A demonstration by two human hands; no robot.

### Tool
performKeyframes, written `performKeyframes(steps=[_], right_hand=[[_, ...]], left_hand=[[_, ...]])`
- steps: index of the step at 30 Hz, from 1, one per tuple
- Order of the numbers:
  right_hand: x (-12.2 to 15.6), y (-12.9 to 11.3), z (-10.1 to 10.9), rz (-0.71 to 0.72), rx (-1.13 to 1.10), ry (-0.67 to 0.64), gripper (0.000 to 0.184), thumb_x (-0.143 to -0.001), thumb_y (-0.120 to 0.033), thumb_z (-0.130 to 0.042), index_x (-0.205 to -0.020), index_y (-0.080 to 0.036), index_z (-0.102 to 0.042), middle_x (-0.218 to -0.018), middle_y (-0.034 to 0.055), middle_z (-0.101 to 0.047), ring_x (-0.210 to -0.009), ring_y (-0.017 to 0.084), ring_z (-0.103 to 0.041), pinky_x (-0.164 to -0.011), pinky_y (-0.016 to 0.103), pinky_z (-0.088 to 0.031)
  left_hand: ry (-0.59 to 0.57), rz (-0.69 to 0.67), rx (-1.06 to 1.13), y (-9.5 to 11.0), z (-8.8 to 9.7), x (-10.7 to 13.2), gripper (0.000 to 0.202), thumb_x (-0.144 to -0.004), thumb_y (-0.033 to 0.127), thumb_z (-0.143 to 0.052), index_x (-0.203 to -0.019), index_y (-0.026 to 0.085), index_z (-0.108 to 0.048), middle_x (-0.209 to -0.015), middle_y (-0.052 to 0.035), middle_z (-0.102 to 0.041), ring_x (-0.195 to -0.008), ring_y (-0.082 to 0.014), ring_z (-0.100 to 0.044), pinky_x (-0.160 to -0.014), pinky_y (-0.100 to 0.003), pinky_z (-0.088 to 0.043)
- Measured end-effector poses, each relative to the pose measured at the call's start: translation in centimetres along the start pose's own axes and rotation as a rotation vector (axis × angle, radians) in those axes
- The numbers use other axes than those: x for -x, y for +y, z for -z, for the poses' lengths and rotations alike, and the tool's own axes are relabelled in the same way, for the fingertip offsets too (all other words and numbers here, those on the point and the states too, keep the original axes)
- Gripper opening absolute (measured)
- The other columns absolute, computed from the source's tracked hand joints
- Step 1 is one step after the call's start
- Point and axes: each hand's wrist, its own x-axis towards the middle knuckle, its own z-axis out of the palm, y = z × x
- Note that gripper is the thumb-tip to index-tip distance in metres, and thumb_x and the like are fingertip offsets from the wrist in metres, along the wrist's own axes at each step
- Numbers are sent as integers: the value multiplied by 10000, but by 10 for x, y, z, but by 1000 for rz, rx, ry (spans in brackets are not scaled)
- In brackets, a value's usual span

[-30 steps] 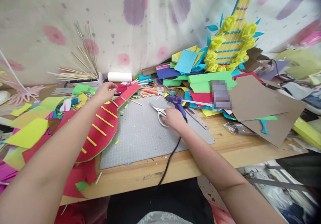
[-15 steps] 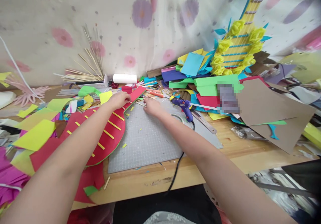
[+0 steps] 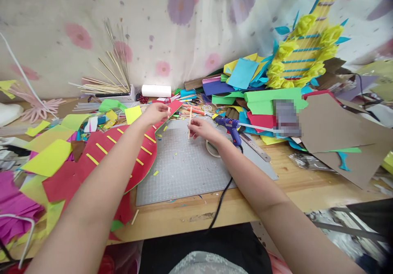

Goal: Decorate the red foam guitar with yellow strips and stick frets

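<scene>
My right hand (image 3: 201, 129) pinches a thin pale wooden stick (image 3: 190, 116), held nearly upright over the grey cutting mat (image 3: 181, 171). My left hand (image 3: 156, 114) is closed at the fingertips above the neck of a red guitar-shaped cutout (image 3: 147, 155); a tiny pale bit shows there, too small to name. Yellow strips lie across the cutout's red face, which has a green edge. My left forearm hides part of its body. Small yellow scraps are scattered on the mat beside it.
A purple glue gun (image 3: 231, 129) with a black cord, a roll of tape (image 3: 212, 149) and a metal ruler (image 3: 254, 146) lie right of my right hand. Coloured sheets crowd both sides. A yellow flowered paper guitar (image 3: 302, 57) leans at the back right.
My right hand has lifted and moved right, away from the cutout's neck, turning the stick upright. My left hand has risen slightly off the neck. The view has shifted slightly.
</scene>
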Motion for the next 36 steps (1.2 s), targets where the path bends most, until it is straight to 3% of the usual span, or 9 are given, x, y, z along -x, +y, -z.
performKeyframes(steps=[3,5,7,9,15,21,30,33,36], right_hand=[[10,13,3,34,-256,60,148,-817,-274,-482,-704,-180,-466,-591,-23,-545,-529,81,-556,-477,189,-456],[14,19,4,51,-333,100,97,-783,-272,-529,-804,-191,-479,-571,-44,-543,-500,82,-545,-468,194,-454],[16,23,4,79,-382,137,274,-737,-255,-578,-972,-219,-442,-571,-68,-555,-485,97,-555,-475,215,-465],[16,26,4,121,-411,152,461,-699,-250,-610,-1092,-248,-368,-594,-81,-570,-502,116,-581,-498,242,-483],[16,27,-3,108,-399,136,375,-685,-280,-583,-975,-236,-350,-624,-77,-592,-535,114,-591,-501,237,-473],[18,27,-3,91,-370,114,252,-663,-281,-586,-841,-209,-423,-606,-73,-555,-499,78,-519,-479,207,-419],[21,20,-15,11,-313,60,205,-673,-337,-611,-757,-156,-564,-703,-1,-600,-560,80,-494,-518,214,-380],[28,11,-1,26,-87,120,213,-762,-305,-522,-897,-152,-584,-811,33,-620,-642,101,-530,-581,231,-408],[44,9,25,43,395,296,261,-777,-265,-524,-1017,-168,-556,-908,56,-621,-754,140,-562,-674,268,-419]], left_hand=[[-122,109,201,5,-40,17,57,-651,134,-655,-680,125,-607,-593,-10,-578,-569,-117,-559,-607,-266,-460],[-55,119,302,-5,-68,28,44,-686,122,-631,-664,133,-594,-581,4,-565,-547,-103,-555,-590,-251,-464],[51,145,397,-18,-91,37,74,-717,98,-597,-665,140,-565,-593,16,-559,-527,-92,-550,-568,-239,-471],[6,177,495,-30,-105,45,59,-746,92,-566,-707,136,-570,-654,-1,-593,-556,-93,-566,-556,-233,-485],[-158,223,604,-44,-96,53,166,-688,209,-687,-749,120,-561,-701,-42,-638,-588,-131,-619,-517,-239,-493],[-266,140,554,-48,-92,53,278,-576,228,-763,-714,120,-547,-660,-25,-637,-613,-119,-618,-574,-239,-499],[-189,189,510,-40,-105,59,299,-527,164,-752,-790,122,-618,-672,-24,-650,-631,-133,-614,-570,-243,-477],[-132,172,560,-38,-106,60,216,-550,170,-736,-720,118,-613,-642,-9,-628,-614,-124,-607,-587,-245,-484],[-56,189,675,-37,-103,59,190,-571,160,-723,-703,123,-591,-659,-10,-631,-653,-127,-620,-630,-251,-498]])
